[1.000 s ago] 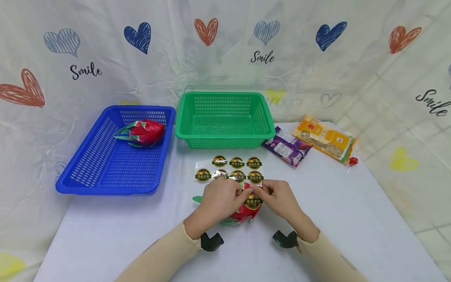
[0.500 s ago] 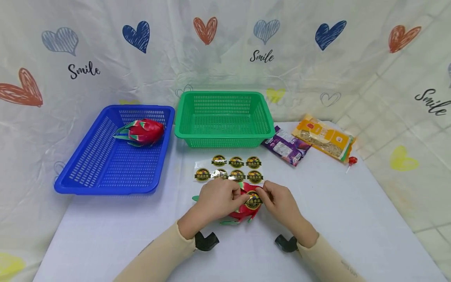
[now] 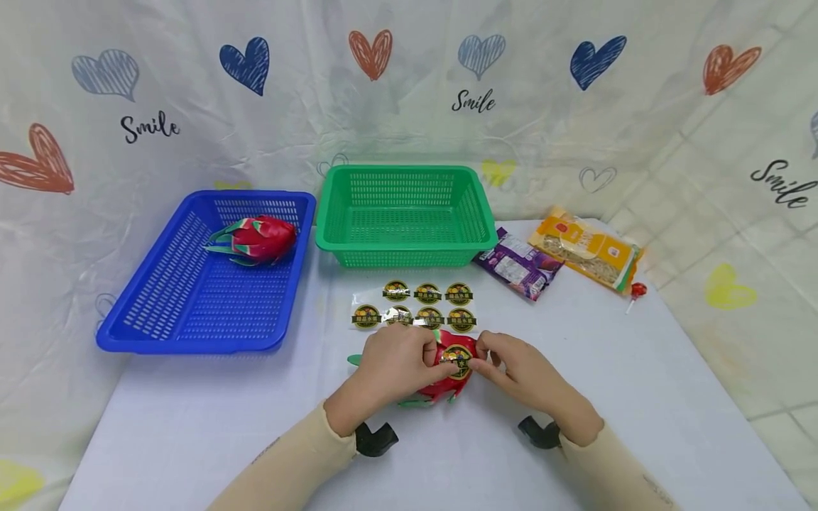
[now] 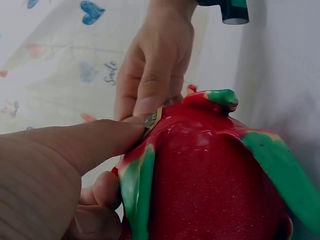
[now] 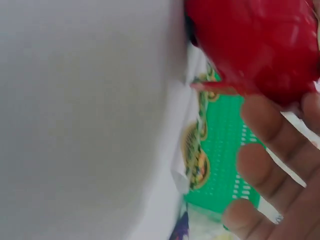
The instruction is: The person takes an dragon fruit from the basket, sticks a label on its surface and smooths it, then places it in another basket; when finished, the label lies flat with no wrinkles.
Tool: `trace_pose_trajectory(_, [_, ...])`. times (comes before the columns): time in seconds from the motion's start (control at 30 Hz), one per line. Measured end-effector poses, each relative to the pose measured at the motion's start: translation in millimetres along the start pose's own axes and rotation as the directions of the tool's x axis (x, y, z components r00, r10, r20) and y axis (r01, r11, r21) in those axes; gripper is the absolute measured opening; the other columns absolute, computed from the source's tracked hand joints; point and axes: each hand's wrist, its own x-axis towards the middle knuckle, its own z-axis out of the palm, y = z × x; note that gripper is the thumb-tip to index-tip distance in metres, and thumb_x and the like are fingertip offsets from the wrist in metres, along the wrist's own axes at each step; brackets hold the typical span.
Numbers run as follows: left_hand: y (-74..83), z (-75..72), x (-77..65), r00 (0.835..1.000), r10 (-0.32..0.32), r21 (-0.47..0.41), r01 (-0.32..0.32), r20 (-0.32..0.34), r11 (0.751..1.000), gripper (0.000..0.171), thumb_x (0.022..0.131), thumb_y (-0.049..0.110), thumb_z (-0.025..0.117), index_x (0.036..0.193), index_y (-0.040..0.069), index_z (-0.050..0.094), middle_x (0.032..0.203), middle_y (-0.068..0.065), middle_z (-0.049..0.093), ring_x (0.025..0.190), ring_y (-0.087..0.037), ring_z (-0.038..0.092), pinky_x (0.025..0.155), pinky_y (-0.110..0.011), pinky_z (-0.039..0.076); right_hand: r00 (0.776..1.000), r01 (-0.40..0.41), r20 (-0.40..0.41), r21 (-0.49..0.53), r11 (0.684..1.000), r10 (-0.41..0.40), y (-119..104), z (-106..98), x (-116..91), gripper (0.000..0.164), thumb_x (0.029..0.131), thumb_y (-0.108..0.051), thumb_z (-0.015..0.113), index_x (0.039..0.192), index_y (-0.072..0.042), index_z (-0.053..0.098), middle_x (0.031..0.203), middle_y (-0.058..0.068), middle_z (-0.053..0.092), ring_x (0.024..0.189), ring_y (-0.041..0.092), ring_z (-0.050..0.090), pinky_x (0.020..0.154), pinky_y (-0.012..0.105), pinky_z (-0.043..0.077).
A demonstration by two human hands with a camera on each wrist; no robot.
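A red dragon fruit (image 3: 441, 387) with green-tipped scales lies on the table in the head view, a round black-and-gold sticker (image 3: 457, 360) on its upper right side. My left hand (image 3: 397, 360) holds the fruit from the left, its thumb pressing the sticker's left part. In the left wrist view that thumb (image 4: 95, 145) reaches the sticker's edge. My right hand (image 3: 527, 372) grips the fruit's right end, thumb at the sticker's right edge. Several of its fingers (image 5: 270, 125) are curled near the fruit in the right wrist view.
A sheet of similar stickers (image 3: 429, 305) lies just behind the fruit. Farther back stands a green basket (image 3: 405, 257); at left, a blue basket (image 3: 192, 346) holds another dragon fruit (image 3: 262, 239). Purple packet (image 3: 520, 262), yellow packet (image 3: 588, 248) and red lollipop (image 3: 638, 289) lie at right.
The right thumb has drawn back from the sticker's top to its right edge, and the right wrist has swung outward. My left thumb has shifted slightly lower over the sticker.
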Motion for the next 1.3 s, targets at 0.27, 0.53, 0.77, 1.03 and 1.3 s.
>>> trace_pose_trajectory(0.27, [0.0,-3.2,1.4,0.999,0.011,-0.008,-0.011,0.036,1.000,0.051,0.074,0.060,0.087,0.060,0.027,0.051,0.053,0.017,0.048,0.059,-0.006,0.047,0.046,-0.025,0.036,0.998,0.009,0.067,0.124,0.992,-0.017,6,-9,2,0.013,0.099,-0.021,0.072,0.098,-0.027,0.061,0.090,-0.017,0.061,0.079,0.002,0.053,0.063,0.027,0.047])
trace_pose_trajectory(0.53, [-4.0,-11.6,5.7,0.996,0.077,0.033,-0.079,0.054,0.996,0.068,0.066,0.059,0.094,0.113,0.024,0.059,0.104,0.007,0.064,0.096,-0.013,0.060,0.076,-0.032,0.054,0.999,-0.040,0.038,0.146,0.988,0.035,10,-21,3,0.005,0.101,-0.017,0.069,0.098,-0.022,0.070,0.090,-0.014,0.065,0.079,0.002,0.053,0.065,0.028,0.047])
trace_pose_trajectory(0.77, [-10.8,-13.9,21.2,0.931,0.130,0.032,-0.150,0.340,0.988,0.103,0.070,0.057,0.091,0.155,0.023,0.043,0.148,0.001,0.056,0.130,-0.024,0.057,0.105,-0.043,0.053,0.979,-0.187,-0.061,0.131,0.974,0.196,8,-31,8,0.009,0.102,-0.019,0.068,0.095,-0.017,0.073,0.085,-0.005,0.068,0.072,0.007,0.050,0.063,0.024,0.044])
trace_pose_trajectory(1.03, [-18.9,-12.3,39.0,0.871,0.148,-0.087,-0.121,0.469,0.989,0.092,0.072,0.050,0.091,0.149,0.021,0.049,0.126,0.007,0.066,0.112,-0.012,0.061,0.088,-0.027,0.057,0.939,-0.313,-0.097,0.154,0.937,0.329,7,-37,15,0.018,0.104,-0.025,0.065,0.098,-0.011,0.074,0.087,0.009,0.073,0.076,0.014,0.054,0.069,0.025,0.047])
trace_pose_trajectory(1.3, [-18.2,-27.0,42.2,0.902,0.094,-0.068,-0.072,0.420,0.995,0.087,0.069,0.052,0.090,0.142,0.023,0.054,0.121,0.007,0.066,0.108,-0.013,0.061,0.079,-0.027,0.056,0.890,-0.420,-0.057,0.285,0.862,0.452,17,-36,30,0.027,0.106,-0.032,0.060,0.104,-0.008,0.072,0.096,0.009,0.075,0.084,0.024,0.064,0.069,0.029,0.050])
